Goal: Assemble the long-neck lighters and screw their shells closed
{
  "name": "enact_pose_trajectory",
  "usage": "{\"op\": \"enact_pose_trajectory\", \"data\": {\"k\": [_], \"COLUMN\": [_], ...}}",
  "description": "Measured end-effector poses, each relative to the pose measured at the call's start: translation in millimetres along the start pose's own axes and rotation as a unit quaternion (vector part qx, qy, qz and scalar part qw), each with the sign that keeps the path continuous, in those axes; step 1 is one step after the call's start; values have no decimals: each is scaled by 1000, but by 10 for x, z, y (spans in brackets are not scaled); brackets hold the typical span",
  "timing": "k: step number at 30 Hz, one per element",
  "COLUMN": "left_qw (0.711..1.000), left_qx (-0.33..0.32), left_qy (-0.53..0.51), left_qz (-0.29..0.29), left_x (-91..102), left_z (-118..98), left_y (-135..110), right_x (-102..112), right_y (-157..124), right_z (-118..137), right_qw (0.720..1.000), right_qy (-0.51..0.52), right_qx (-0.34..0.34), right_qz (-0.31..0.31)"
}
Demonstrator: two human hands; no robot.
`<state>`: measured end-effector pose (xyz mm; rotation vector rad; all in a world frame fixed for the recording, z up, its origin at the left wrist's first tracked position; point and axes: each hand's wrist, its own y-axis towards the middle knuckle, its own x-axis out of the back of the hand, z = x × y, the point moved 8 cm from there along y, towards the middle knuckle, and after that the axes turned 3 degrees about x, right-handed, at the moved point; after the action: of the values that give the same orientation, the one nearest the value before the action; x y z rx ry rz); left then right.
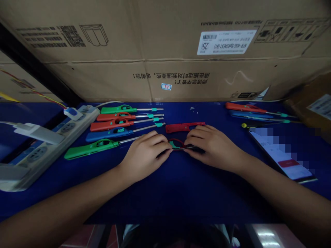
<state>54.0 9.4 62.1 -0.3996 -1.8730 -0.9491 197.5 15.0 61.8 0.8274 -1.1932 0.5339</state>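
Note:
Between my two hands is an opened lighter part (177,144), low over the blue table, showing a green piece, a thin red curve and a narrow dark or metal strip. My left hand (147,153) pinches its left end, my right hand (213,146) its right end. Fingers cover most of it. Just behind lies a red lighter shell half (178,127), its right end close to my right fingers. Left of my left hand rests a green long-necked lighter (91,148), its metal tube running behind the hand.
A blue lighter (110,134) and several red and green ones lie at left, beside a white power strip (49,144). More lighters (245,107), a yellow-tipped screwdriver (244,125) and a phone (281,155) lie at right. A cardboard box (165,44) walls off the back.

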Motion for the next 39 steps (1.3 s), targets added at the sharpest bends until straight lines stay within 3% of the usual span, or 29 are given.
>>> {"op": "enact_pose_trajectory", "data": {"k": [14, 27, 39], "left_qw": [1000, 999, 1000], "left_qx": [2, -12, -7], "left_qy": [10, 3, -5], "left_qz": [9, 30, 22], "left_x": [-26, -46, -53], "left_z": [39, 19, 32], "left_y": [43, 37, 14], "right_x": [-84, -39, -83], "right_y": [43, 58, 64], "right_z": [54, 203, 225], "right_qw": [999, 987, 987], "right_qy": [-10, -130, -105], "right_qx": [21, 63, 99], "right_qz": [-39, -70, -68]}}
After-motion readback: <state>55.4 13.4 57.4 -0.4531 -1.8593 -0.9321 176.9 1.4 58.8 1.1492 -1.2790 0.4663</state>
